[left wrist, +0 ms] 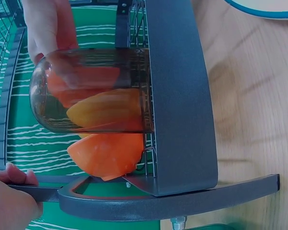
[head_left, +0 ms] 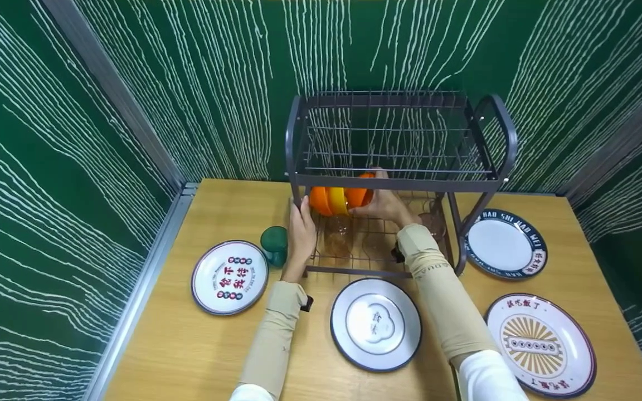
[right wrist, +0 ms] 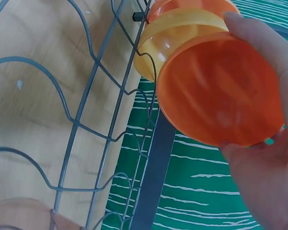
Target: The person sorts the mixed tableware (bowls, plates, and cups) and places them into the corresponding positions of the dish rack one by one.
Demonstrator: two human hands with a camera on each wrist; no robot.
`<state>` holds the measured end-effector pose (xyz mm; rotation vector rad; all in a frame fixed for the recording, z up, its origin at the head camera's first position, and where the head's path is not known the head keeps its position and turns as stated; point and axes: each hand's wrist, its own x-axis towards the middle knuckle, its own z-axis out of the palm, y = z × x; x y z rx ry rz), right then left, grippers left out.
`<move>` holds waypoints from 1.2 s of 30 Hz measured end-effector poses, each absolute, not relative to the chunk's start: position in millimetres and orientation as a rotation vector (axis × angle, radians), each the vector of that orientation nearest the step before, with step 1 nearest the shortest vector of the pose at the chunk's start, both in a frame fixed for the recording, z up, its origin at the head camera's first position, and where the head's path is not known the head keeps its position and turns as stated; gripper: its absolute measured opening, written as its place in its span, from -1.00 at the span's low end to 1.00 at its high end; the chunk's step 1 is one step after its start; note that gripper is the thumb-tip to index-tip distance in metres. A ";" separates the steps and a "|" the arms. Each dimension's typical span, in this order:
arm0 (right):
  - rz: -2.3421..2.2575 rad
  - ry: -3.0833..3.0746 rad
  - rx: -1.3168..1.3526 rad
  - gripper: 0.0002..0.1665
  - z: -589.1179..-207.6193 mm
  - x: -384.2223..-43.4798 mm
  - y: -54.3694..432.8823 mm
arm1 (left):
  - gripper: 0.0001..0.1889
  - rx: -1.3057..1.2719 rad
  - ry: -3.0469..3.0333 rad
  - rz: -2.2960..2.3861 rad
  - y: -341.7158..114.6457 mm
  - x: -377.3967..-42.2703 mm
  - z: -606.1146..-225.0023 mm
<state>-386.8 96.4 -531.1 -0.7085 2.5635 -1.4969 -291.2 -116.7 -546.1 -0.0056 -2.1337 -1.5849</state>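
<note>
My right hand (head_left: 385, 206) reaches under the upper shelf of a dark two-tier dish rack (head_left: 393, 182) and grips an orange bowl (right wrist: 221, 91) by its rim, thumb and fingers on opposite sides. The bowl's open side faces the right wrist camera. Beside it on the lower tier stand a yellow bowl (head_left: 337, 200) and another orange bowl (head_left: 320, 200), tilted on edge in a row. Nearer the front is a brown see-through glass (left wrist: 91, 91). At the rack's left post my left hand (head_left: 301, 231) holds the frame, fingers curled round the bar (left wrist: 38, 191).
A green cup (head_left: 274, 239) and a white plate (head_left: 230, 277) lie left of the rack. One plate (head_left: 375, 324) is in front, between the forearms. Two more, a dark-rimmed plate (head_left: 505, 244) and an oval plate (head_left: 541, 345), lie right. Green walls surround the wooden table (head_left: 176, 345).
</note>
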 end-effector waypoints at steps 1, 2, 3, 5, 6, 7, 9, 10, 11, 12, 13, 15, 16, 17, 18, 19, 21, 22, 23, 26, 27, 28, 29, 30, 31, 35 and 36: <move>-1.515 2.542 -0.713 0.16 -532.4 -387.3 96.5 | -0.68 -0.003 -2.136 -1.588 -116.7 -290.9 -546.0; -1.530 2.527 -0.710 0.16 -534.0 -387.9 96.8 | -0.69 -0.002 -2.135 -1.590 -116.8 -290.9 -546.1; -1.550 2.512 -0.706 0.15 -535.6 -388.5 96.8 | -0.69 -0.003 -2.132 -1.590 -117.0 -291.1 -546.4; -1.583 2.478 -0.697 0.14 -538.8 -389.6 96.7 | -0.70 -0.005 -2.126 -1.586 -117.6 -291.3 -547.2; -1.595 2.465 -0.691 0.14 -540.1 -390.0 96.3 | -0.70 -0.006 -2.122 -1.584 -118.1 -291.4 -547.7; -1.598 2.464 -0.682 0.13 -540.8 -390.0 96.2 | -0.70 -0.010 -2.117 -1.584 -118.1 -291.5 -548.0; -1.590 2.477 -0.668 0.12 -541.3 -390.3 95.8 | -0.71 -0.016 -2.113 -1.581 -118.2 -291.6 -548.5; -1.581 2.490 -0.661 0.12 -541.3 -390.4 95.5 | -0.70 -0.017 -2.112 -1.581 -118.3 -291.5 -548.6; -1.564 2.514 -0.657 0.13 -541.1 -390.6 95.4 | -0.70 -0.020 -2.112 -1.579 -118.2 -291.4 -548.5; -1.547 2.539 -0.643 0.14 -541.0 -390.8 95.5 | -0.71 -0.022 -2.113 -1.578 -118.2 -291.3 -548.3; -1.526 2.563 -0.633 0.15 -540.7 -390.9 95.6 | -0.70 -0.023 -2.113 -1.577 -118.1 -291.2 -548.2; -1.492 2.591 -0.619 0.16 -540.4 -390.8 96.2 | -0.71 -0.022 -2.114 -1.570 -118.1 -291.6 -547.8; -1.477 2.600 -0.619 0.15 -540.3 -390.7 96.7 | -0.70 -0.020 -2.113 -1.571 -117.9 -291.7 -547.7; -1.467 2.601 -0.624 0.15 -540.5 -390.6 97.3 | -0.71 -0.021 -2.109 -1.569 -117.7 -291.9 -547.6; -1.464 2.595 -0.626 0.15 -540.6 -390.4 97.8 | -0.70 -0.019 -2.106 -1.570 -117.6 -292.2 -547.5; -1.465 2.583 -0.637 0.14 -540.9 -390.3 98.3 | -0.70 -0.018 -2.101 -1.569 -117.6 -292.3 -547.6; -1.474 2.558 -0.659 0.13 -542.0 -390.4 99.4 | -0.70 -0.018 -2.101 -1.566 -117.3 -292.2 -547.4; -1.475 2.550 -0.664 0.14 -542.8 -390.4 99.5 | -0.69 -0.020 -2.101 -1.565 -117.4 -292.1 -547.6; -1.496 2.533 -0.684 0.15 -543.7 -390.9 99.3 | -0.68 -0.022 -2.106 -1.551 -117.7 -291.8 -547.7; -1.535 2.500 -0.731 0.14 -545.9 -392.7 98.7 | -0.68 -0.026 -2.128 -1.529 -118.0 -290.6 -547.8; -1.552 2.489 -0.747 0.13 -546.5 -393.5 98.4 | -0.68 -0.030 -2.130 -1.525 -118.1 -290.6 -548.0; -1.576 2.467 -0.759 0.12 -547.2 -394.3 98.1 | -0.67 -0.032 -2.133 -1.518 -118.2 -290.6 -548.1; -1.601 2.442 -0.773 0.10 -547.8 -395.3 97.5 | -0.67 -0.030 -2.135 -1.513 -118.4 -290.5 -548.1; -1.609 2.427 -0.768 0.09 -548.4 -395.8 97.4 | -0.67 -0.030 -2.135 -1.522 -118.4 -290.5 -548.3; -1.621 2.408 -0.772 0.08 -548.7 -395.9 97.1 | -0.66 -0.027 -2.135 -1.522 -118.5 -290.7 -548.4; -1.631 2.355 -0.775 0.10 -550.3 -396.4 97.1 | -0.65 -0.022 -2.137 -1.551 -118.7 -290.8 -548.5; -1.619 2.358 -0.771 0.10 -550.6 -396.4 97.4 | -0.65 -0.025 -2.135 -1.558 -118.6 -290.9 -548.6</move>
